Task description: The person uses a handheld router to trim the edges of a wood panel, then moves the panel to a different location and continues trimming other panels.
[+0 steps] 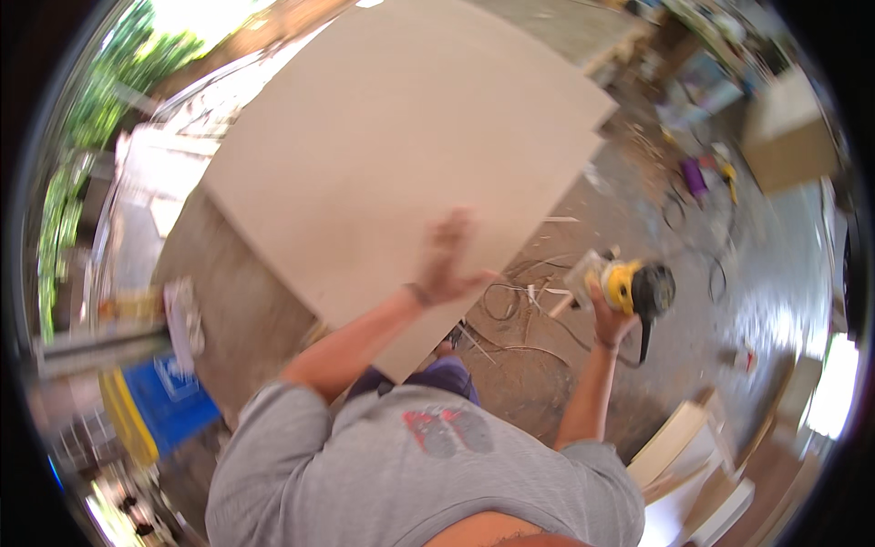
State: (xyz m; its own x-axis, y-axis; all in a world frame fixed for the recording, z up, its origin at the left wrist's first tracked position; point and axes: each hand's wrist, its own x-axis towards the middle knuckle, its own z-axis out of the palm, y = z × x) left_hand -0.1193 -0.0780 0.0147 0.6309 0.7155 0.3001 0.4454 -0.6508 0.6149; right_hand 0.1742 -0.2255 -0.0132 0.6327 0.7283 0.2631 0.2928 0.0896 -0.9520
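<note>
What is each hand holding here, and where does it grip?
The right hand grips a yellow and black power tool from below, by its body. The left hand, blurred, lies flat on the large wooden board near its lower edge; a grasp cannot be told.

A large flat board [401,164] lies ahead; the left hand [445,264] rests on its near edge, the right hand [612,314] holds a power tool [633,287] to its right, above the littered floor [547,365].

The board [392,155] is pale beige, the power tool [631,287] yellow and black, the shirt [401,474] grey with a red-and-grey print, the crate [169,397] blue.
</note>
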